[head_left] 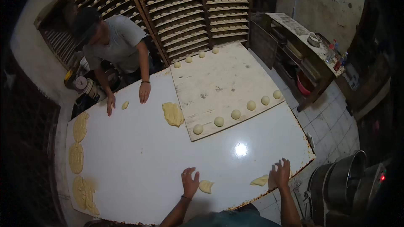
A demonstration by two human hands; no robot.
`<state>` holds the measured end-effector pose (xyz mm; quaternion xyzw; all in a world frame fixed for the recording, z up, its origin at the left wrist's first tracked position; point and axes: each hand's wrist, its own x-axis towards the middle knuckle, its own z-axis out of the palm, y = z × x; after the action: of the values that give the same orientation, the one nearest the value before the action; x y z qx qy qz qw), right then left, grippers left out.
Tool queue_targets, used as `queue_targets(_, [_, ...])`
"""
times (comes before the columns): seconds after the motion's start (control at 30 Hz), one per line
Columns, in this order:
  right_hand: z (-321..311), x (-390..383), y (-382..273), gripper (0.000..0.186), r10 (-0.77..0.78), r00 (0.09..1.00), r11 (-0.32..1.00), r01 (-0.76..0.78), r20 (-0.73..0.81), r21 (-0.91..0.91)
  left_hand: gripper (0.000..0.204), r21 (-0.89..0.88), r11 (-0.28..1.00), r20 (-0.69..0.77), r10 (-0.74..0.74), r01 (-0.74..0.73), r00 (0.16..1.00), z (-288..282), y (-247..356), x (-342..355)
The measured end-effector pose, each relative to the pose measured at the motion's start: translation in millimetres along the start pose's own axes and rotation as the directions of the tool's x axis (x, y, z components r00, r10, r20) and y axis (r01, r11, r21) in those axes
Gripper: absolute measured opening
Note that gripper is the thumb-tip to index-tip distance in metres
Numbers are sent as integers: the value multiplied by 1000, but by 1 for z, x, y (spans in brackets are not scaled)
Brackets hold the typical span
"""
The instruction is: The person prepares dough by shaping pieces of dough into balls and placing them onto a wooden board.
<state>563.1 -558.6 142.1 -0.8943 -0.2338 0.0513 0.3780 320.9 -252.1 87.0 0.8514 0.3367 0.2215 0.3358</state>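
Note:
My left hand (190, 181) is at the near side of the white table, its fingers apart and slightly curved. A small pale-yellow piece of dough (205, 186) lies just right of it. Close to the table's near right edge, my right hand (282, 173) is raised with its fingers spread, holding nothing. Left of that hand, another dough piece (259, 180), longer and pointed, rests on the surface. Farther off, a bigger flattened dough lump (173, 114) sits beside a floured wooden board (227, 88). Round dough balls (219, 121) line the board's near and far edges.
Across the table (139, 164), a person (120, 42) has both hands by a small dough bit (125, 105). Large dough slabs (76, 158) lie along the left edge. Behind stand racks (174, 14) of dough balls. A side bench (303, 33) and metal containers (343, 180) are at right.

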Motion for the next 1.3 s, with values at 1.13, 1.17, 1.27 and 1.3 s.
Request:
queue_targets(1.13, [79, -8, -1, 6, -205, 974, 979, 201, -99, -46, 6, 373, 922, -96, 147, -101, 985, 20, -21, -34])
queue_targets(1.17, [68, -31, 6, 8, -357, 931, 934, 358, -81, -3, 8, 294, 908, -15, 316, -298, 949, 3, -36, -53])
queue_targets(1.27, [43, -22, 50, 4, -147, 989, 971, 139, -26, -194, 7, 594, 800, -61, 149, -84, 987, -33, -85, -38])
queue_targets(1.3, [36, 0, 43, 2, -119, 967, 973, 68, -225, -220, 7, 435, 900, -330, 158, 2, 931, -40, -74, -8])
